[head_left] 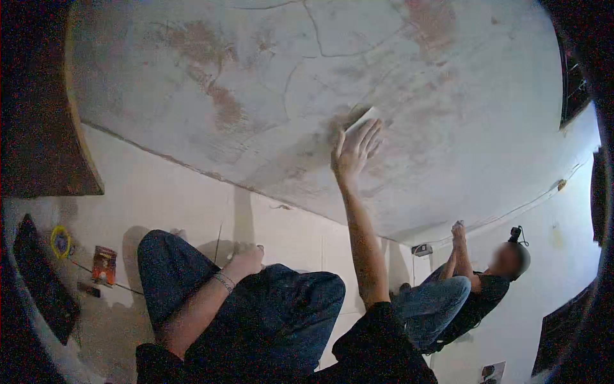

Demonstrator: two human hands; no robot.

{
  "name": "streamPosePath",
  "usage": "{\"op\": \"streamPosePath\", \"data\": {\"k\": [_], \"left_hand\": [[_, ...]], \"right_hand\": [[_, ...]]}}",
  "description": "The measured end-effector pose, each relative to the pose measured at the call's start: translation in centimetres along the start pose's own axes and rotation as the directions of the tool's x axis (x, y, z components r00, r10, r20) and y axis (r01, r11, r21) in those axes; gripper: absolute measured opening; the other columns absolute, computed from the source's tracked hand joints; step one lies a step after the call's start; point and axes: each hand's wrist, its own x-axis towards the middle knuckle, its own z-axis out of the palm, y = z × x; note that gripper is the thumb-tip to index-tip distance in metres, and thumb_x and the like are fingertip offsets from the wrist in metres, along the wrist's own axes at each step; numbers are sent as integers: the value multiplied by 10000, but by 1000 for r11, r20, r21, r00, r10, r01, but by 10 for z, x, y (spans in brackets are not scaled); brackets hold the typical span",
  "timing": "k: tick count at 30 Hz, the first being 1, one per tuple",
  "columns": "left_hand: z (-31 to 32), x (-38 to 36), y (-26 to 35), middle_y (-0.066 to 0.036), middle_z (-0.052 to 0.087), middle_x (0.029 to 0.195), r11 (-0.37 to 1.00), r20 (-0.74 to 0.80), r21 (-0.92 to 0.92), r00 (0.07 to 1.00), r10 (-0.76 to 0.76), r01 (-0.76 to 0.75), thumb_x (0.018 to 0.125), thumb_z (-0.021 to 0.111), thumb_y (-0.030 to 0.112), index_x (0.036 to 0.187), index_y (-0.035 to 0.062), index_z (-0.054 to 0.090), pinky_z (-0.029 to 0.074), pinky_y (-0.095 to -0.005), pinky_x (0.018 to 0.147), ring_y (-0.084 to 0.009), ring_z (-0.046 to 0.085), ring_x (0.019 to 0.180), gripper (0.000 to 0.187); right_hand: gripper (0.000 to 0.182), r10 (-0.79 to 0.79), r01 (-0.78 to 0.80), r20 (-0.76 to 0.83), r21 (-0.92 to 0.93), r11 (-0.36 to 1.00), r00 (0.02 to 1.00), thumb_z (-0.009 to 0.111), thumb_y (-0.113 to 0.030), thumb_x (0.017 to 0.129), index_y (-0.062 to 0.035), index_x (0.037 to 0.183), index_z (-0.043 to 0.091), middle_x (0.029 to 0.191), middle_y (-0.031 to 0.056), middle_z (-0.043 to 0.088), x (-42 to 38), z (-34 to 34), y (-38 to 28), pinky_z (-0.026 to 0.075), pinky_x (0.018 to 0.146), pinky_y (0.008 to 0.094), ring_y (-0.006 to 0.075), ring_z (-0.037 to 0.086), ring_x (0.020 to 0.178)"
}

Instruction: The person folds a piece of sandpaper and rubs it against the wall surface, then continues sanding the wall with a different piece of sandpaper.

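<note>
My right hand [353, 155] is raised at the end of a stretched arm and presses a flat white block [361, 120] against the patchy wall [268, 147]. Its fingers lie over the block's right side. The exact kind of block does not show. Around it the wall surface has grey smears and reddish-brown worn patches. My left hand [245, 261] rests low by my bent knees, with a bracelet on its wrist. Its fingers look curled in, and whatever they may hold is hidden.
Another person [486, 281] sits on the floor at right, arms raised toward the wall. A small box with a cable [421, 249] is near them. At left are a yellow ring [61, 242], a red packet [104, 265] and a brown wooden panel [45, 115].
</note>
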Motion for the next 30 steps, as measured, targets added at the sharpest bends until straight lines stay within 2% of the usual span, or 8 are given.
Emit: {"op": "streamPosePath", "data": {"k": [5,8,9,16,19,21,26,30], "left_hand": [[14,12,-5,-173,680,1005,999,56,41,998,12,-14,737,736,362,1033,44,650,498,-475,827,-325,656,963,443],[22,20,-9,-164,689,977,999,64,-20,998,-24,25,729,742,370,1025,57,660,497,-483,828,-330,660,957,439],[45,25,-13,-167,682,982,1000,-61,-26,998,3,-5,734,740,364,1028,59,657,499,-481,816,-325,658,954,431],[19,16,-3,-206,636,1039,995,21,-102,1000,-3,5,769,723,295,1053,-17,608,471,-517,878,-373,618,987,437],[29,30,-11,-197,637,1046,991,-23,-116,998,65,-67,756,729,315,1046,-5,613,468,-510,878,-371,621,983,447],[59,43,-17,-183,644,1035,991,-118,-83,988,99,-109,744,733,338,1035,18,625,475,-498,861,-357,631,976,446],[48,41,-8,-168,654,1039,997,-13,-79,1000,25,-26,739,735,369,1040,31,627,483,-495,850,-339,635,991,465],[72,48,-7,-162,659,1046,995,-15,-98,1000,2,-4,752,730,384,1044,32,625,492,-491,827,-325,636,997,469]], "right_hand": [[824,8,-5,238,-12,1000,971,434,-454,953,105,1453,93,1529,287,87,-84,31,7,13,1143,530,388,56,1438],[825,11,-5,201,-32,999,980,446,-471,945,78,1464,115,1536,268,96,-62,32,12,5,1144,522,373,56,1443],[773,83,-78,161,-38,996,983,464,-443,938,59,1461,195,1544,230,138,-42,25,6,31,1148,517,359,92,1444],[758,31,-30,-110,12,999,993,458,-421,951,20,1483,147,1555,212,108,71,-3,22,25,1141,534,337,95,1448],[767,-18,22,-70,61,998,997,469,-423,946,51,1466,166,1538,255,123,31,8,20,45,1135,555,378,105,1438],[794,-65,67,42,-39,997,997,478,-441,938,72,1457,166,1522,272,162,-17,12,15,50,1140,550,387,122,1432],[812,-35,62,242,-106,992,970,486,-426,937,110,1445,149,1519,296,135,-96,39,27,35,1137,531,390,99,1434],[825,1,-1,126,-1,1000,992,446,-461,948,108,1450,120,1525,302,75,-40,12,26,9,1137,535,395,47,1438]]}}
